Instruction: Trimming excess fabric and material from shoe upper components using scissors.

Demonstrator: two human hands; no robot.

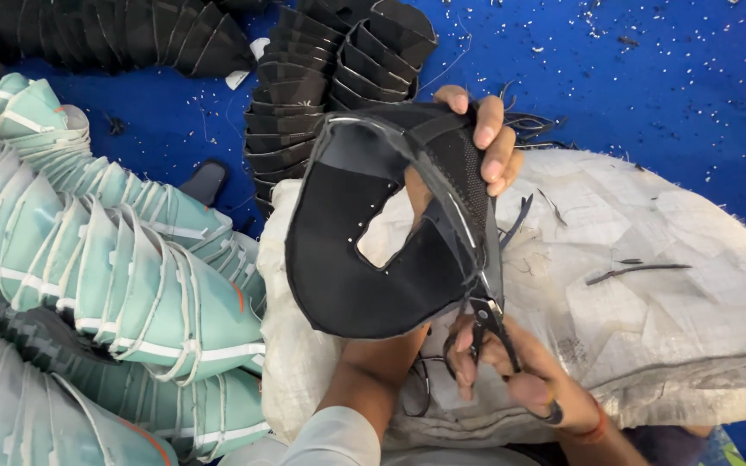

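Observation:
My left hand [485,142] holds up a black shoe upper [364,250], fingers curled over its top edge and the thumb behind the cut-out. My right hand [520,380] grips small black scissors [487,319], their blades at the lower right edge of the upper. Thin black trimmed strips [636,271] lie on the white woven sack [649,285] beneath both hands.
A long nested row of teal shoe uppers [114,267] with white trim fills the left side. Stacks of black uppers [304,86] lie at the top centre and top left. A blue surface [649,78] dotted with small scraps stretches across the top right.

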